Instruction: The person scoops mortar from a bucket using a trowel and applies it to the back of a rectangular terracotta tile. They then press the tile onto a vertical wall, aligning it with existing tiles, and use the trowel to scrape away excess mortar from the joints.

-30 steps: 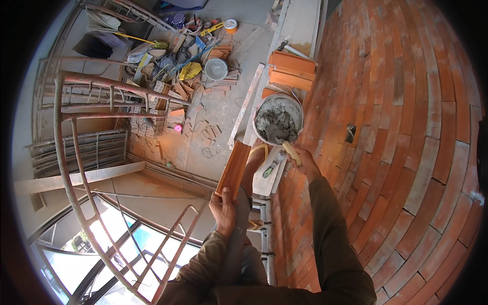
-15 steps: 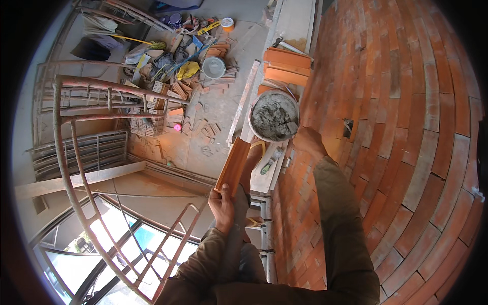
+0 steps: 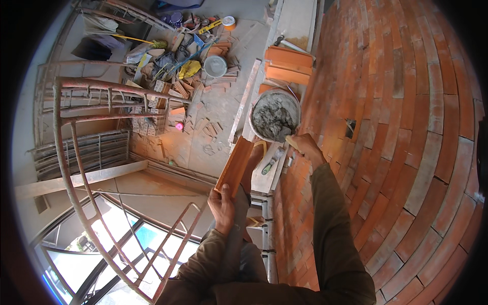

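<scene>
- The left hand (image 3: 221, 209) pinches one end of a long orange tile (image 3: 235, 168), thumb on top. The fingers underneath are mostly hidden.
- The right hand (image 3: 306, 146) is curled around the pale handle of a trowel (image 3: 292, 141).
- The tile is in front of the body, tilted, just left of the bucket (image 3: 252, 110) and not touching it.
- The trowel's blade is at the near right edge of the bucket, down by the wet gray mortar (image 3: 274, 112).
- To scoop well, it should help to slide the blade in low and flat — a small, neat lump is less likely to drip.
- A firm but gentle pinch on the tile is best, I think, as thin clay may crack if it gets a knock.
- The bucket looks well filled with thick, lumpy mortar. It seems to sit on the long plank (image 3: 262, 182), just beside a stack of orange tiles (image 3: 288, 66).
- Down on the floor is a pale round bucket (image 3: 215, 77). Something light gray shows inside — maybe water, but I cannot tell.
- A small white and orange tub (image 3: 230, 27) is farther off. What is in it is too small to see.
</scene>
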{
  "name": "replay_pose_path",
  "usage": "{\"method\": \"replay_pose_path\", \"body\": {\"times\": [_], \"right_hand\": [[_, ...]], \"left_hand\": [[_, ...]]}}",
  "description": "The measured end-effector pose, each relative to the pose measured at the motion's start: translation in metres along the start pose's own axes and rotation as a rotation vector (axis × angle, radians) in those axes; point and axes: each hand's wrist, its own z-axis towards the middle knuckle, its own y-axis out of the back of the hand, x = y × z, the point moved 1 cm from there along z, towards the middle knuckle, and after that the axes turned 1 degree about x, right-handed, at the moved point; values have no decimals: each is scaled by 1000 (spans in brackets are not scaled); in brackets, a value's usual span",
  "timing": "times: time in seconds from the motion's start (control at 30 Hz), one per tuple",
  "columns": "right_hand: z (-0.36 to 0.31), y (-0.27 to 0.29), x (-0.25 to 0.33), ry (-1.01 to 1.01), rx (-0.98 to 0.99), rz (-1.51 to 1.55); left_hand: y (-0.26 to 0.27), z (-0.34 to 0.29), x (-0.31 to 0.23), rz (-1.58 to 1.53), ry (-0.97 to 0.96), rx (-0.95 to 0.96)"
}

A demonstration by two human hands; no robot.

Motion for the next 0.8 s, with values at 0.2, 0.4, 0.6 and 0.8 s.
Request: {"method": "replay_pose_path", "body": {"times": [0.2,0.4,0.6,0.8], "right_hand": [[-2,4,-35,-70,56,434],[-22,0,-83,-21,157,675],[-49,-16,-85,7,136,826],[-53,-19,-86,16,30,711]], "left_hand": [[1,0,-10,-65,104,13],[-3,18,-7,-84,199,62],[-56,49,28,-266,258,91],[-98,59,61,-307,202,76]]}}
